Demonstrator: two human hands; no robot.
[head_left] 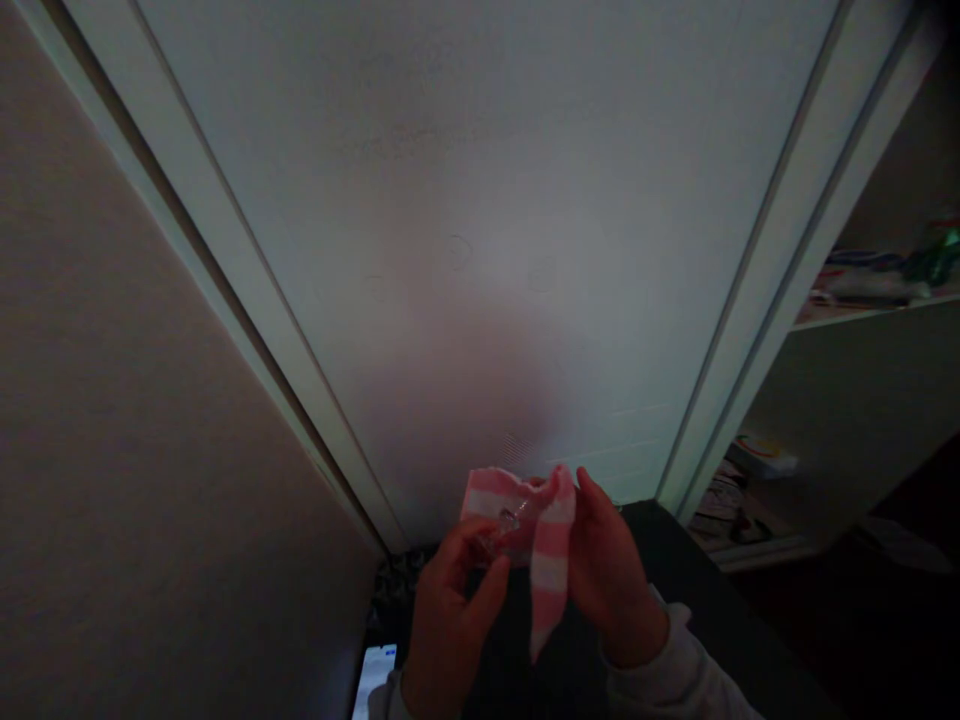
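Two hands, one striped cloth, one clear piece

Two hands are seen, and both are busy with one pink and white striped cloth [551, 565]. The left hand [450, 605] has a narrow grip: its thumb and fingers are pinching one small clear plastic piece [505, 524] in front of the cloth; what it is exactly, I cannot tell. The right hand [609, 565] has its grip on the right side of the cloth, with fingers partly behind it, and there one striped strip is hanging down. The cloth is held above one dark surface [697, 590], before one large pale panel [487, 200]. One phone [375, 675] with lit screen is near the left hand. At the right, two shelves [877, 314] carry several things, too dark for counting
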